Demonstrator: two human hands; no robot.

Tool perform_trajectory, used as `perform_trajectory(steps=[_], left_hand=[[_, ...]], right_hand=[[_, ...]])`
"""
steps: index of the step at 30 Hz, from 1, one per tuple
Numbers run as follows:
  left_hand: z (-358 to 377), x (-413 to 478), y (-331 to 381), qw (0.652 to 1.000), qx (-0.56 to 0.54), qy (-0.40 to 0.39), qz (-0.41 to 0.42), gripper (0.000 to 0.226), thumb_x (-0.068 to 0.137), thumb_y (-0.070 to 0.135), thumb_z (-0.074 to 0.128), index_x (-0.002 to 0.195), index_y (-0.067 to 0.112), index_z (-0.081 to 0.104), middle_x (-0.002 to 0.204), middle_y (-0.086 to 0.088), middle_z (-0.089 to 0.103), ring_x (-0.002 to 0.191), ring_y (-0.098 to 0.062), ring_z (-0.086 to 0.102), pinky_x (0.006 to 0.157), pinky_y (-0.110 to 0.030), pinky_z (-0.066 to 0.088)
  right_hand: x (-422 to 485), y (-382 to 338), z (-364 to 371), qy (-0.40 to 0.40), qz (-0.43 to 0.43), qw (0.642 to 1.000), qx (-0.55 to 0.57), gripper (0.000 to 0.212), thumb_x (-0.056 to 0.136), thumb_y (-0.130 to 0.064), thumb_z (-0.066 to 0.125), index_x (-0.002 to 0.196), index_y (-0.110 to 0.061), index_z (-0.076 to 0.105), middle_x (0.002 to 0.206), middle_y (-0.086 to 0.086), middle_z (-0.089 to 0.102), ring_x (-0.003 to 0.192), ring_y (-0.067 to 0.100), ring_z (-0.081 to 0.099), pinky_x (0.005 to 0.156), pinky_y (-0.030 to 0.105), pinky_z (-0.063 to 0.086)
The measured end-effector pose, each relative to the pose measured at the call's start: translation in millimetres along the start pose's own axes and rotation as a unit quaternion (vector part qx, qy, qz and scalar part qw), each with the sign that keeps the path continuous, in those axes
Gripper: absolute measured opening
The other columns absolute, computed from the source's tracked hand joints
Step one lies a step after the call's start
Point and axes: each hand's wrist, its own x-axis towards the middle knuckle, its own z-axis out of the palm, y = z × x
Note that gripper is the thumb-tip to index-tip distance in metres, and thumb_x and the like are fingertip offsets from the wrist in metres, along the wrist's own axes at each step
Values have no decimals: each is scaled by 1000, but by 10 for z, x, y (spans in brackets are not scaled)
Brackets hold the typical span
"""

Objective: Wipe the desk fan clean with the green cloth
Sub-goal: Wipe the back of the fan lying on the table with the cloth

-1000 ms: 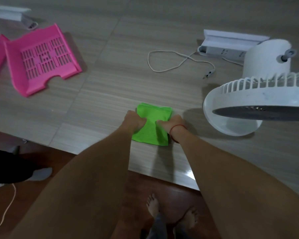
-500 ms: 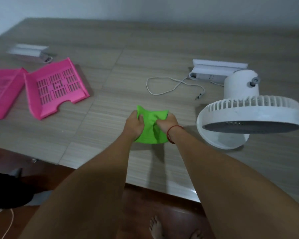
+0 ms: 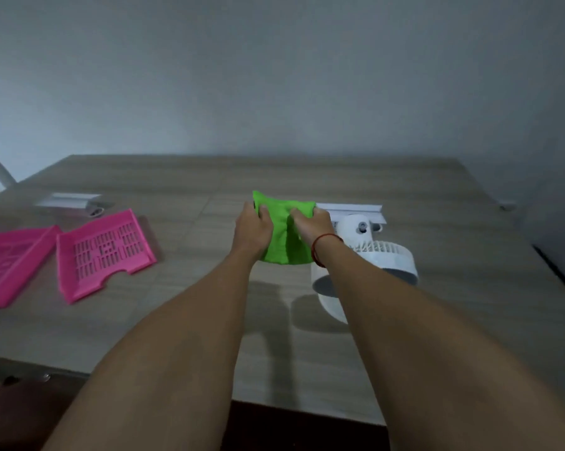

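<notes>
Both hands, left (image 3: 253,227) and right (image 3: 310,226), pinch the cloth's (image 3: 282,245) top edge left of the fan (image 3: 385,258); it hangs limp, likely light and soft.

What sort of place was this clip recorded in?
Probably a room in a home or small office: a wood-grain table against a plain wall, holding a white desk fan, pink plastic trays and a white power strip.

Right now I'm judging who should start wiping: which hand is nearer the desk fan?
Right. The right hand, gripping the green cloth, is just left of the desk fan, overlapping it in view. The left hand grips the cloth's far side, farther away.
</notes>
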Motion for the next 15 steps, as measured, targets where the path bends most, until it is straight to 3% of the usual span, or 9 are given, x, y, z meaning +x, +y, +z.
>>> perform_trajectory(steps=[2,3,5,8,11,15], left_hand=[[97,-140,188,1000,-9,-3,7,35,101,24,38,115,-4,52,120,-28,59,113,-39,55,87,-38,42],[153,-217,274,1000,-11,-5,13,34,101,25,39,116,-3,52,120,-27,59,112,-39,56,87,-38,42],[285,-379,420,1000,-13,-9,25,33,100,24,39,116,-2,52,119,-26,60,111,-39,56,86,-38,42],[515,-616,566,999,-16,-19,39,31,100,22,41,115,-3,52,117,-28,59,110,-40,56,85,-39,42],[722,-775,644,997,-20,-44,57,30,98,23,44,114,-1,54,114,-24,61,108,-38,58,86,-39,44],[906,-907,712,993,30,-89,66,29,95,28,49,109,4,57,113,-19,65,106,-35,60,87,-41,48]], right_hand=[[-40,-17,-241,20,-1,1000,7,38,86,-40,56,104,-7,62,106,11,65,101,26,59,91,32,45],[-57,-12,-364,29,-3,999,16,35,87,-42,54,98,-9,60,103,9,63,97,24,58,88,31,43],[-110,7,-630,53,-8,998,19,25,89,-34,52,92,-11,59,96,9,60,92,24,55,81,28,39],[-162,121,-1035,102,-21,994,-19,31,92,-23,49,105,0,64,101,16,62,99,30,58,78,25,35],[-200,248,-1348,148,-47,986,-53,26,93,-15,48,100,5,64,101,24,65,102,36,61,74,28,36],[-217,398,-1624,178,-42,978,-101,31,92,-20,50,112,0,62,119,24,64,110,38,59,90,37,47]])
